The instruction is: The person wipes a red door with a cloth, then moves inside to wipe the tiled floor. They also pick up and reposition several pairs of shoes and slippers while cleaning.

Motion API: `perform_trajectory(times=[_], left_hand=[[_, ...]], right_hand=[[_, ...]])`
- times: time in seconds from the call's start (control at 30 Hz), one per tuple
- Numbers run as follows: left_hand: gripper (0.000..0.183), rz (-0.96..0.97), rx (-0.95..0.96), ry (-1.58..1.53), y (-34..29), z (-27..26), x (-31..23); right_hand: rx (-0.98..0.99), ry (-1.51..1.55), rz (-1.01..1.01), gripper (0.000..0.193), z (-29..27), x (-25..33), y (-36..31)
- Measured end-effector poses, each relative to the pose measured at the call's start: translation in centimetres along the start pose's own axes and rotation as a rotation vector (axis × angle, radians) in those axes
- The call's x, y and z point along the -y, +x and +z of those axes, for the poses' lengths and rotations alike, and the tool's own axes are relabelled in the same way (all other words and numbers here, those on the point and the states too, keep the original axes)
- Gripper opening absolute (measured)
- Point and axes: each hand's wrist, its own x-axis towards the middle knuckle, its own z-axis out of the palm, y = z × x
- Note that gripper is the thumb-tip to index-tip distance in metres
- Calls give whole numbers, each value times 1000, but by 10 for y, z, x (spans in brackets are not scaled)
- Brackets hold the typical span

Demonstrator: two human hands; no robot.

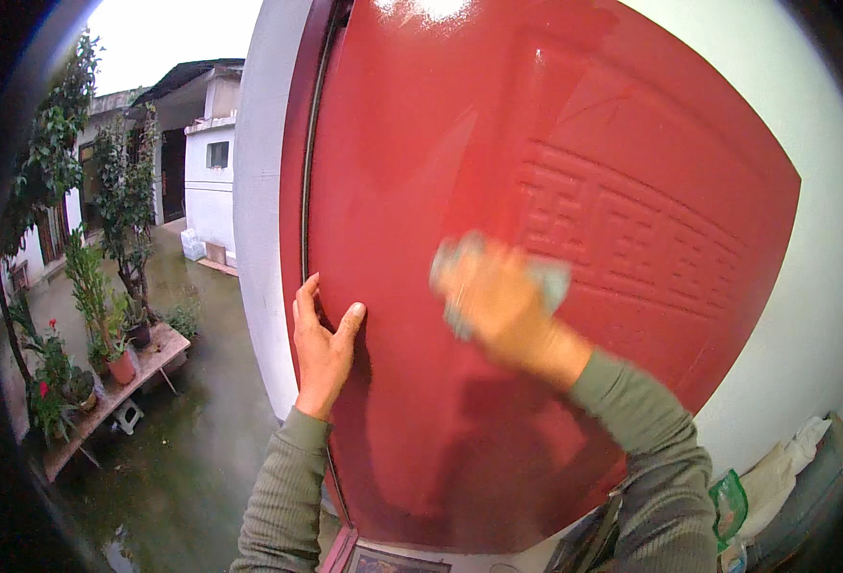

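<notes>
A glossy red door (412, 191) with a raised geometric pattern fills the middle of the view. My right hand (503, 301), somewhat blurred, presses a grey-green cloth (553, 279) against its surface, just left of the pattern. The cloth bunches out on both sides of the fingers. At the door's left edge my left hand (326, 344) rests with thumb and fingers spread, holding nothing. Its fingers reach around the edge beside a dark seal strip (309, 191). Both forearms wear green ribbed sleeves.
Outside on the left, a long bench (121, 396) carries several potted plants (121, 366) on wet concrete ground. A white outbuilding (211, 181) stands beyond. White wall (775, 392) borders the door on the right, with bags (775, 482) piled low beside it.
</notes>
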Motion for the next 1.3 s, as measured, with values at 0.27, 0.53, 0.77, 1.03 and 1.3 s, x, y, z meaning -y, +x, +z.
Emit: perform_trajectory(times=[0.27,0.53,0.77,1.03,1.3], left_hand=[[61,-115,61,-138,2,-6,4],[46,-201,133,-199,23,-23,12],[37,-278,181,-228,32,-27,29],[38,-250,285,-353,43,-40,34],[39,-384,348,-615,43,-49,31]], right_hand=[[-143,-242,75,25,-26,-141,124],[26,69,110,39,32,18,45],[104,69,-127,30,33,22,65],[-224,125,121,35,69,-37,156],[195,29,-216,31,88,94,65]])
